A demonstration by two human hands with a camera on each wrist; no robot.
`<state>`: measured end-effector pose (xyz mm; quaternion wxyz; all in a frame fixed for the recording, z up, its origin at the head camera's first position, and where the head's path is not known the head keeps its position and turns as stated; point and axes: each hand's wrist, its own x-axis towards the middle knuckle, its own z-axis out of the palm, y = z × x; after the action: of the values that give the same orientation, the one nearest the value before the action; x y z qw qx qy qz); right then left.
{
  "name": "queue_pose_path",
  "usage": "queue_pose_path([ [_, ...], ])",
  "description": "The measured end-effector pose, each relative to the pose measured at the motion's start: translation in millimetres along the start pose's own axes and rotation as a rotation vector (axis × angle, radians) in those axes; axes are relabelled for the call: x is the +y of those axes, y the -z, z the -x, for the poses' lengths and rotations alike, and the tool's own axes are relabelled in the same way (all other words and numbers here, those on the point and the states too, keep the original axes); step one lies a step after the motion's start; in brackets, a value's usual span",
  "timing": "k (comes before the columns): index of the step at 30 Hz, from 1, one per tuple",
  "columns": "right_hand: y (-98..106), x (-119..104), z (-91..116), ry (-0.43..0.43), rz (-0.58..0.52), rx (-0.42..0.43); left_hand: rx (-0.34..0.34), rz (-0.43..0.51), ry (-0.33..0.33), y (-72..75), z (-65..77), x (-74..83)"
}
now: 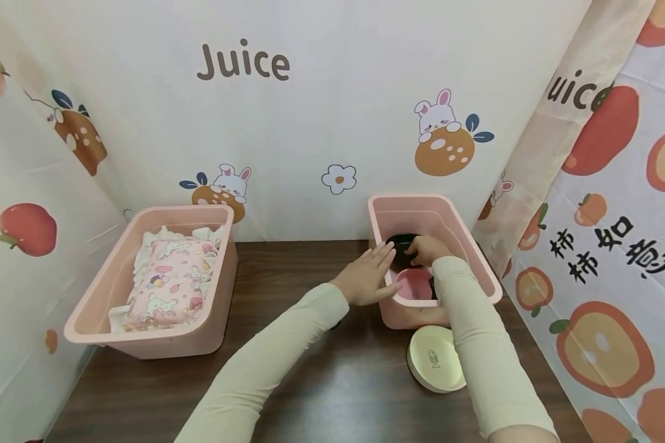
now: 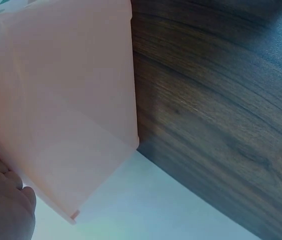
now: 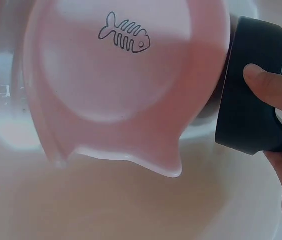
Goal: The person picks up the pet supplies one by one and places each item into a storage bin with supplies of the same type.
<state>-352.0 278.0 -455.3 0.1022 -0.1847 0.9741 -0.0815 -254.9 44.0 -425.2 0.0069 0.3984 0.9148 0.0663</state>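
Observation:
Inside the right pink bin (image 1: 479, 271), my right hand (image 1: 429, 251) pinches the edge of a black bowl (image 1: 401, 249). The right wrist view shows the thumb (image 3: 268, 85) pressed on the black wall. Beside it in the bin lies a pink bowl (image 3: 123, 95) with pointed ears and a fishbone print. My left hand (image 1: 364, 275) rests with straight fingers at the bin's left rim. In the left wrist view only part of that hand (image 2: 3, 200) shows, against the bin's outer wall (image 2: 76, 100). A pale yellow-green bowl (image 1: 435, 357) stands on the table before the bin.
A second pink bin (image 1: 221, 295) stands on the left of the brown wood table (image 1: 288, 381), with a frilled pink printed cushion (image 1: 169, 283) in it. Printed curtains (image 1: 310, 111) hang behind and along both sides.

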Motion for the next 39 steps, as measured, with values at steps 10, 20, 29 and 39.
queue_pose_path([
  [10, -8, 7, -4, 0.010, -0.048, 0.051, 0.025, -0.021, -0.014, -1.9, -0.8, -1.5],
  [20, -11, 13, -3, -0.014, -0.120, 0.096, 0.028, -0.022, -0.011, -3.9, -1.4, -1.0],
  [29, -7, 11, -3, -0.080, -0.133, 0.125, 0.021, -0.035, 0.002, -4.5, -2.5, -0.9],
  [39, -4, 18, 2, -0.037, -0.126, 0.181, 0.032, -0.033, -0.010, -6.8, -3.0, -1.5],
])
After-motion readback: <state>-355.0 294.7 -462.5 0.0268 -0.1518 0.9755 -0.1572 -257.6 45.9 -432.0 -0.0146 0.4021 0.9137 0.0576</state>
